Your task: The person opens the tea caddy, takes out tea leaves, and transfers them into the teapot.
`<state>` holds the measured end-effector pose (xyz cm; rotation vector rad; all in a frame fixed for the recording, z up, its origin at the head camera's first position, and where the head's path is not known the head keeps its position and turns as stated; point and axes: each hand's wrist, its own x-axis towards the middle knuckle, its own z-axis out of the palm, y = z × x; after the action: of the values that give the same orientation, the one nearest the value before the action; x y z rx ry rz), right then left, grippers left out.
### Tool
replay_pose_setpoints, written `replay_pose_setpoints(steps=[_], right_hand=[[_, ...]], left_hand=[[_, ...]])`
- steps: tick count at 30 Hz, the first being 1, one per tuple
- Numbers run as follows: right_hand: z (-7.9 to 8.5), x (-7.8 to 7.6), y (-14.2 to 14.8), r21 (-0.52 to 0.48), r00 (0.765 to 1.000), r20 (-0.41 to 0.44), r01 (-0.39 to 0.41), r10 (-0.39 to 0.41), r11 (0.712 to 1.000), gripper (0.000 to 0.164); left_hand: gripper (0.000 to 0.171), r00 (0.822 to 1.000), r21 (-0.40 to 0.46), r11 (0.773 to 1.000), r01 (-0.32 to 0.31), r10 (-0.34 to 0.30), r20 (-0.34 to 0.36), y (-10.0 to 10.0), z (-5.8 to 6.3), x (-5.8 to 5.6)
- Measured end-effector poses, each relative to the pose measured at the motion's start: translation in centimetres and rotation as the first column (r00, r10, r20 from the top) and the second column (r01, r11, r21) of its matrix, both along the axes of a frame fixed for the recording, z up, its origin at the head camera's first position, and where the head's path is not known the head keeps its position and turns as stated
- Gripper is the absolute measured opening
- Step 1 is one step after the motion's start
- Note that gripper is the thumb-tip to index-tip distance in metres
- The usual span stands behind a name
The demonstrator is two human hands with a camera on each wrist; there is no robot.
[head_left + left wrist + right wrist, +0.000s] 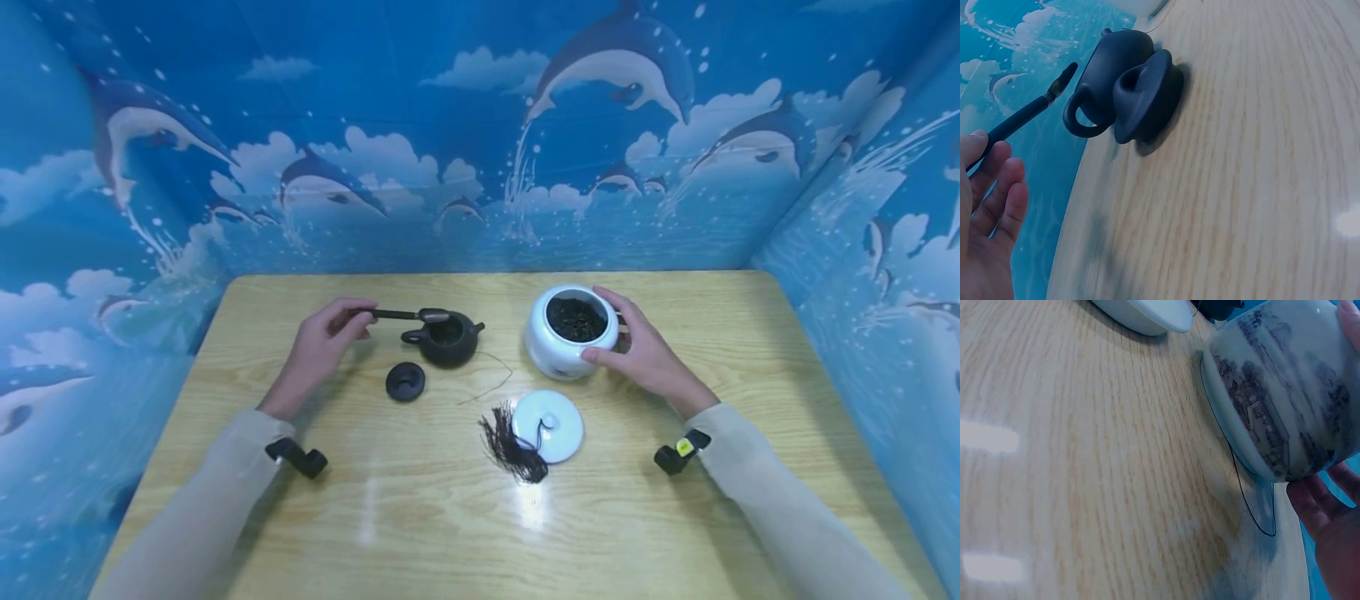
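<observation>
My left hand [322, 343] pinches the dark handle of a small tea scoop [397, 314]. The scoop's head lies over the open mouth of a black teapot [456, 350]; in the left wrist view, the scoop [1022, 119] points toward the teapot [1113, 65]. On the right, my right hand [647, 354] grips the side of a white porcelain jar [551, 354], thumb near the rim. Dark tea leaves [576, 320] show inside it. The right wrist view shows a landscape painted on the jar [1285, 394], with fingers low on its wall.
A black teapot lid [405, 381] lies just in front of the teapot. The white jar lid [551, 437], with a dark tassel [513, 450], rests in front of the jar. A thin cord [495, 385] curves between them on the wooden table [420, 533]. Dolphin-print curtains surround the table.
</observation>
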<state>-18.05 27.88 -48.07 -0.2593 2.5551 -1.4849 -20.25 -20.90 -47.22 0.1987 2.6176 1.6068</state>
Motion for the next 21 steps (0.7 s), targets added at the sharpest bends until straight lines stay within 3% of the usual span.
replay_pose_setpoints(steps=[5, 13, 21], right_hand=[[0.1, 0.1, 0.0, 0.007, 1.0, -0.005, 0.003, -0.003, 1.0, 0.094], [0.1, 0.2, 0.0, 0.005, 1.0, -0.006, 0.002, -0.002, 1.0, 0.094], [0.1, 0.3, -0.1, 0.013, 1.0, -0.006, -0.001, 0.001, 1.0, 0.093]], left_hand=[[0.046, 0.998, 0.037, 0.998, -0.057, 0.058, -0.017, -0.7, 0.1, -0.2], [0.05, 0.988, -0.023, 0.989, -0.145, 0.144, -0.057, -1.6, -0.5, -0.5], [0.049, 0.977, -0.074, 0.975, -0.211, 0.209, -0.031, -2.0, -1.2, -0.4]])
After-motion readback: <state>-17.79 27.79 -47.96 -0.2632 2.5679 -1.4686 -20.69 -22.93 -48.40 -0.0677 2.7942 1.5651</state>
